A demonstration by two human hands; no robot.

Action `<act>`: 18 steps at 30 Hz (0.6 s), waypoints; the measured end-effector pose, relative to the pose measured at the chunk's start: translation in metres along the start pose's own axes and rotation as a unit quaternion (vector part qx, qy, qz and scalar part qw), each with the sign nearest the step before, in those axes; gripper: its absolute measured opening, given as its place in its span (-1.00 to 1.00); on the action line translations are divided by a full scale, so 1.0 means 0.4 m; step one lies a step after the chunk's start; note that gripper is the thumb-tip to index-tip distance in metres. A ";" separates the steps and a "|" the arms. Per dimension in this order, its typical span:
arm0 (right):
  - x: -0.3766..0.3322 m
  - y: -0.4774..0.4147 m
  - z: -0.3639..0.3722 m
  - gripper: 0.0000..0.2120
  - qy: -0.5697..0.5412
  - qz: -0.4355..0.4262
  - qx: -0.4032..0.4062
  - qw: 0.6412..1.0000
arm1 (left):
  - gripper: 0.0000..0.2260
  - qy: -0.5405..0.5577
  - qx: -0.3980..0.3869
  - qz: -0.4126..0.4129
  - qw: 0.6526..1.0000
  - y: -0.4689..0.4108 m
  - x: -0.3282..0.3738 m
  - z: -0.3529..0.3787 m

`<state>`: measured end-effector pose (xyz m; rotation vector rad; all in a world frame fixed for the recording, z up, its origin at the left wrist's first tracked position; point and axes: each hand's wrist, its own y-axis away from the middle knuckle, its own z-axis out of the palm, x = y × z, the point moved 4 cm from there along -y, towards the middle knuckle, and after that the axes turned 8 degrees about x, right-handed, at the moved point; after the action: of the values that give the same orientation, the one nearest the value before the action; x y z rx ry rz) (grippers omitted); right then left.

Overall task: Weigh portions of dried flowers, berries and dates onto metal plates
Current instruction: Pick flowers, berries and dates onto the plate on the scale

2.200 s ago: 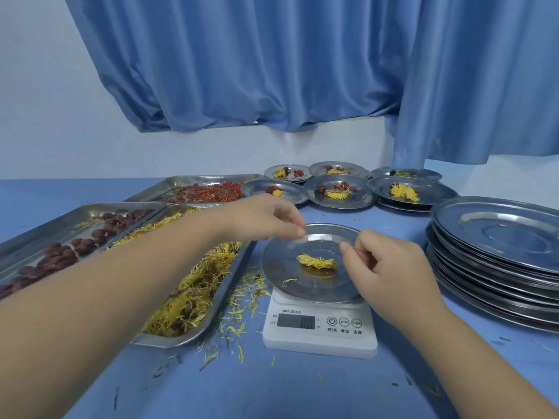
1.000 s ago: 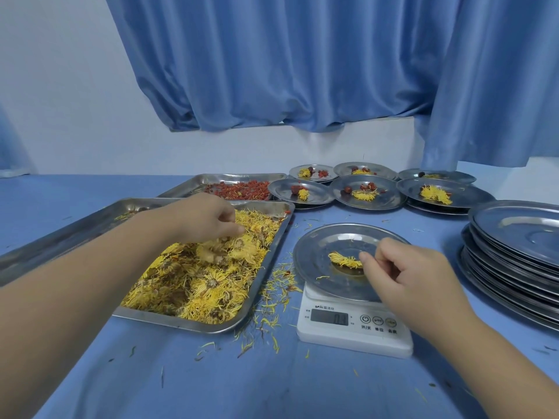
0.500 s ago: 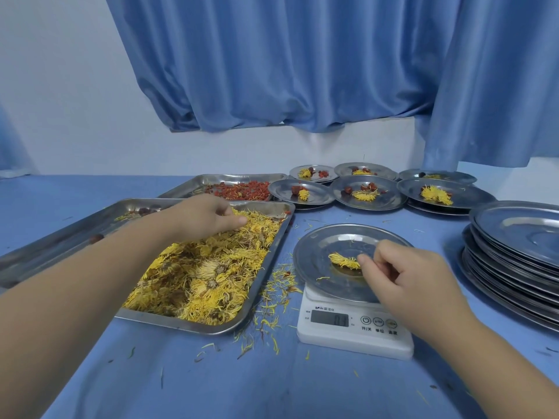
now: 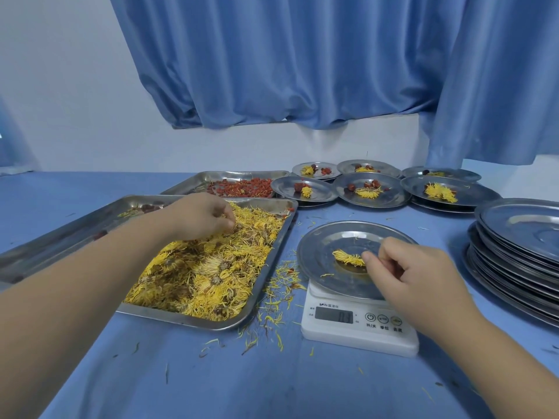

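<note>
- Lying far left, mostly behind the left forearm: steel tray (image 4: pixel 69 234), a few dark dates (image 4: pixel 148 208) showing at its far end.
- Resting just beside it: flower tray (image 4: pixel 193 320), heaped with yellow dried flowers (image 4: pixel 211 273).
- Reaching into that tray's far half: left hand (image 4: pixel 199 217), fingers curled down, tips bunched on a pinch of dried flowers.
- Set just behind: berry tray (image 4: pixel 187 184), holding red berries (image 4: pixel 242 187).
- Scattered on the blue cloth (image 4: pixel 272 388) between flower tray and scale: loose petals (image 4: pixel 278 285).
- Standing right of centre: white scale (image 4: pixel 357 337), display digits too blurred to read.
- Seated on the scale: round metal plate (image 4: pixel 320 237), carrying one small flower tuft (image 4: pixel 346 257) near its middle.
- Poised over the plate's right side: right hand (image 4: pixel 417 273), thumb and forefinger closed narrow on the tuft's right end, other fingers curled.
- Ranged along the back: filled plates (image 4: pixel 396 192), each with flowers, some with red fruit.
- Stacked far right: empty plates (image 4: pixel 514 219).
</note>
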<state>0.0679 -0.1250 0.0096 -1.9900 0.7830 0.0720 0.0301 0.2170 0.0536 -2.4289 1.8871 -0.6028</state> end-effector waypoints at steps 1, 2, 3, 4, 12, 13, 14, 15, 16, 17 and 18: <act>0.000 0.000 0.000 -0.63 0.002 0.000 0.000 1.000 | -0.97 -0.042 0.009 0.013 0.999 0.000 0.002 0.001; 0.000 0.000 0.000 -0.63 0.003 0.000 0.000 1.000 | -0.89 -0.090 0.019 0.028 0.995 0.001 0.002 0.001; 0.000 0.000 0.000 -0.63 0.002 0.001 0.000 1.000 | -0.81 -0.139 0.029 0.039 0.989 0.002 0.000 0.001; 0.000 0.000 0.000 -0.63 0.000 0.001 0.001 1.000 | -0.77 -0.172 0.045 0.048 0.983 0.004 0.003 -0.003; 0.001 0.002 0.004 -0.63 -0.005 -0.006 0.003 1.000 | -0.88 -0.080 -0.018 0.117 0.990 0.031 0.058 -0.007; 0.000 0.002 0.005 -0.63 -0.004 -0.007 0.003 1.000 | -0.89 -0.086 -0.040 0.112 0.989 0.030 0.056 -0.005; 0.001 0.002 0.004 -0.63 -0.003 -0.008 0.003 1.000 | -0.87 -0.095 -0.057 0.104 0.988 0.028 0.052 -0.004; 0.000 0.001 0.005 -0.63 -0.001 -0.008 0.003 1.000 | -0.83 -0.107 -0.071 0.093 0.987 0.026 0.046 -0.006; 0.000 0.001 0.004 -0.63 -0.001 -0.007 0.003 1.000 | -0.78 -0.122 -0.081 0.080 0.986 0.025 0.039 -0.009; -0.001 0.001 0.005 -0.63 -0.001 -0.006 0.002 1.000 | -0.74 -0.137 -0.090 0.068 0.984 0.023 0.031 -0.013; -0.001 0.001 0.005 -0.62 -0.001 -0.006 0.002 1.000 | -0.70 -0.151 -0.100 0.061 0.982 0.022 0.025 -0.015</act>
<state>0.0680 -0.1233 0.0085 -1.9907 0.7703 0.0658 0.0222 0.2067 0.0601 -2.3251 2.0273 -0.0345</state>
